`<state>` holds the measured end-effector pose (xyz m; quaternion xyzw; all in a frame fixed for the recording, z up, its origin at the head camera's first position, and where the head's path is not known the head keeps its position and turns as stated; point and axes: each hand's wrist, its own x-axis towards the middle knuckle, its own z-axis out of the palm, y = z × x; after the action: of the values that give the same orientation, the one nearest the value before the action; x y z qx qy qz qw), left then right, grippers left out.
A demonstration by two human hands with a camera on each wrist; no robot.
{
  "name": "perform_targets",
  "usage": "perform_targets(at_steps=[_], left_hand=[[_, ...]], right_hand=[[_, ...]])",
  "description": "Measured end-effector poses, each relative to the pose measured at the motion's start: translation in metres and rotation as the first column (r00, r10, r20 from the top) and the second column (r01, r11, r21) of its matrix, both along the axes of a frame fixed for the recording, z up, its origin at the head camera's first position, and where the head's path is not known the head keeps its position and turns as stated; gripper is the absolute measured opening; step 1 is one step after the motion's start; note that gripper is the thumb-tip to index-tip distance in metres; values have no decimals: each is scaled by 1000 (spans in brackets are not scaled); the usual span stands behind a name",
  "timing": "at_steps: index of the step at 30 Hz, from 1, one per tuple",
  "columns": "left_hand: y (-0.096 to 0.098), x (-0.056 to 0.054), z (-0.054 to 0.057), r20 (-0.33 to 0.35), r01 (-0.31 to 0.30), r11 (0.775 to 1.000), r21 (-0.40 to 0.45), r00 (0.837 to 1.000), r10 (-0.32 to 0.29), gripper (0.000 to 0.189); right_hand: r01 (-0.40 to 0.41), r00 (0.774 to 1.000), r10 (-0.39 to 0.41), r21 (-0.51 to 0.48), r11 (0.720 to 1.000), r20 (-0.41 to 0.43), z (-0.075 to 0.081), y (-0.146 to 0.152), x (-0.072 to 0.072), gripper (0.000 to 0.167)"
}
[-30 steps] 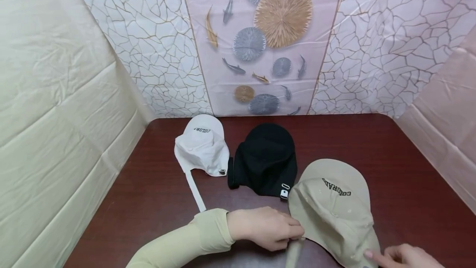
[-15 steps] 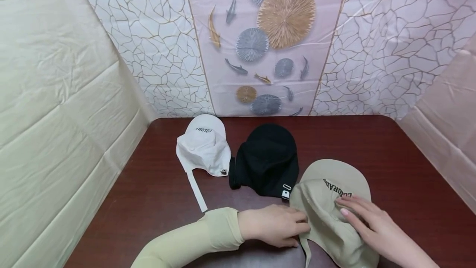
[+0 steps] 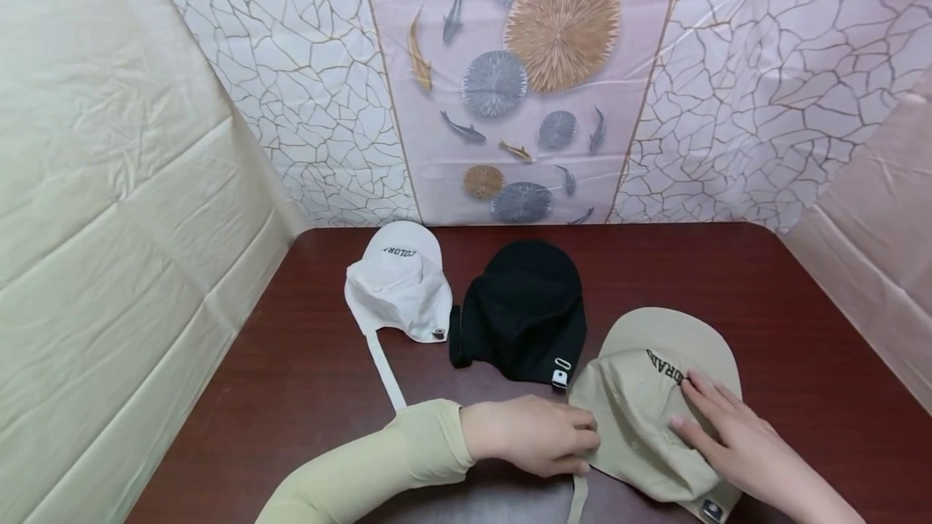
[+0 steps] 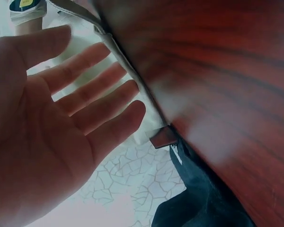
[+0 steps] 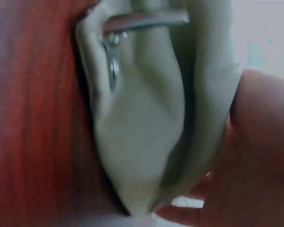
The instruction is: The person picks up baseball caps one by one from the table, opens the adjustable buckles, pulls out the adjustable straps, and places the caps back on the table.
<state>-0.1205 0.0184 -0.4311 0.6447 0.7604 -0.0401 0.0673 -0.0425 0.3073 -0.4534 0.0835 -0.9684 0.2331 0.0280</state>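
Observation:
A beige baseball cap [image 3: 655,411] with dark lettering lies on the dark red table [image 3: 349,378], front right in the head view. My left hand [image 3: 542,435] is at its left edge, above the loose strap [image 3: 578,500]. In the left wrist view its fingers [image 4: 109,104] are loosely bent beside the cap's edge, pinching nothing. My right hand [image 3: 735,443] rests on the cap's right side with fingers spread over the crown and lettering. In the right wrist view the cap's metal buckle [image 5: 146,20] shows close up; part of that hand is hidden behind the fabric.
A black cap [image 3: 524,314] with a metal buckle lies just left of the beige one, very near it. Farther left is a white cap [image 3: 400,285], its strap [image 3: 386,370] stretching toward my left forearm. A patterned cloth [image 3: 495,87] hangs behind the table.
My right hand has moved from the beige cap's lower right edge up onto its crown. The cap has shifted slightly right, exposing its buckle. My left fingers have let go of the strap.

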Motion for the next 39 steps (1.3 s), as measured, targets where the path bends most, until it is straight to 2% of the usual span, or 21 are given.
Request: perform_targets(at_steps=[2, 5, 11, 13, 14, 17, 20, 22, 25, 30, 34, 39], left_hand=[[1, 1, -1, 10, -5, 1000, 4, 1000, 5, 24], [4, 3, -2, -21, -7, 1000, -1, 1000, 7, 32], [13, 7, -1, -118, -34, 999, -26, 993, 30, 56], [18, 7, -1, -162, -28, 999, -26, 986, 24, 55], [20, 8, -1, -184, -28, 999, -29, 983, 23, 54], [28, 6, -2, -231, -34, 999, -35, 973, 25, 47], [36, -1, -1, -238, -63, 996, -68, 970, 45, 47], [42, -7, 0, -229, -80, 992, -97, 972, 56, 50], [51, -15, 3, -227, -112, 984, -141, 971, 78, 49], [65, -31, 4, -215, -196, 963, -187, 964, 155, 38], [79, -45, 4, -165, -271, 939, -210, 957, 240, 31], [94, -65, 6, -114, -318, 923, -218, 947, 299, 24]], right_hand=[[-4, 1000, 5, -72, 997, 14, -4, 6, 8, 68], [-30, 999, 31, -144, 989, 6, -11, 15, 22, 76], [-115, 988, 99, -130, 985, -119, -27, 26, 39, 106], [-148, 975, 125, -116, 982, -184, -31, 29, 40, 114], [-151, 973, 127, -117, 982, -192, -33, 29, 41, 115], [-139, 980, 121, -108, 984, -159, -33, 29, 40, 116], [-68, 996, 64, -52, 996, -66, -30, 30, 39, 113], [-36, 999, 35, -11, 999, -34, -29, 34, 36, 113], [-23, 1000, 24, -23, 999, 6, -27, 40, 29, 111], [-28, 995, 38, -104, 994, 97, -17, 48, 3, 105], [-33, 988, 56, -149, 988, 146, -10, 55, -17, 103], [-47, 977, 74, -136, 990, 200, 0, 63, -43, 102]])
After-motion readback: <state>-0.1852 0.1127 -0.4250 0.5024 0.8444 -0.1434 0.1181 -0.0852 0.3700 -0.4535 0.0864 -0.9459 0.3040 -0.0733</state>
